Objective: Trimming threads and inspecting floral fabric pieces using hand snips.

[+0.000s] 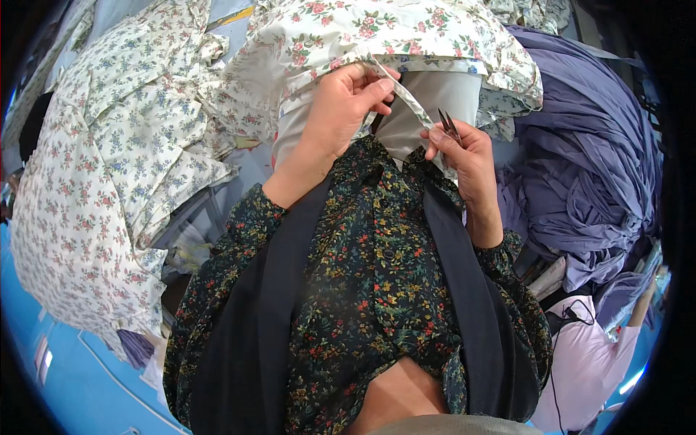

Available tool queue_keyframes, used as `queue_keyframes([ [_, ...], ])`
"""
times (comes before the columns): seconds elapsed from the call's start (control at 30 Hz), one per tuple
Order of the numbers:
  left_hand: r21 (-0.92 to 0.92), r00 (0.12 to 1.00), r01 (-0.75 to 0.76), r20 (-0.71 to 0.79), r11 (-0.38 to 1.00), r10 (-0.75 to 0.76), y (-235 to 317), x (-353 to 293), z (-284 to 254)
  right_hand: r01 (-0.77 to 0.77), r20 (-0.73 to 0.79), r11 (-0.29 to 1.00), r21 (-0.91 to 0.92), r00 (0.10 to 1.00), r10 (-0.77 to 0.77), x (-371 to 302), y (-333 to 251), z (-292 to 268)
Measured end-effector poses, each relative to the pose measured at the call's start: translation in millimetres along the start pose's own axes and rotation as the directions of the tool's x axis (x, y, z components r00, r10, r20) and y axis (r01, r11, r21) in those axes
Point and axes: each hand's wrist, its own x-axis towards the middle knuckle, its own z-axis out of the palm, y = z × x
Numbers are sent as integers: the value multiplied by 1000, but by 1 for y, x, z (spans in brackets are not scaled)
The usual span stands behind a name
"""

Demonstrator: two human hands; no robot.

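A narrow strip of white floral fabric (410,104) is stretched between my two hands over my lap. My left hand (341,109) is closed, pinching the strip between thumb and fingers close to the hem of a white cloth with pink roses (362,27). Lower and to the right, my right hand (467,154) grips the strip's other end between thumb and forefinger. Dark thread snips (448,125) are also tucked in that hand, their pointed blades sticking up and slightly apart. The handle of the snips is hidden by my fingers.
A big heap of white floral cloth (80,196) hangs down on the left. Purple-grey cloth (580,130) is bunched on the right. Behind it, at the lower right, is a person in a pink top (583,370). The floor (87,377) is blue.
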Motion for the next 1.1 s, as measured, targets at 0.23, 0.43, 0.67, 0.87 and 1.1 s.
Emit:
queue_keyframes([
  [0.23,243,998,20,-61,970,-5,-4,-7,4,251,-35,938,-241,963,-266,38,-10,29],
  [0.43,481,999,0,-45,877,25,3,-9,-12,261,171,954,-148,957,-236,76,-12,39],
  [0.67,421,1000,-18,12,907,14,5,-11,-11,-69,312,991,119,950,29,85,-9,35],
  [0.87,204,996,77,27,976,-84,8,-10,-11,-179,425,774,607,896,-126,86,-2,14],
  [1.1,22,995,97,-13,995,-96,2,-8,-5,426,64,886,-181,904,-422,53,7,30],
])
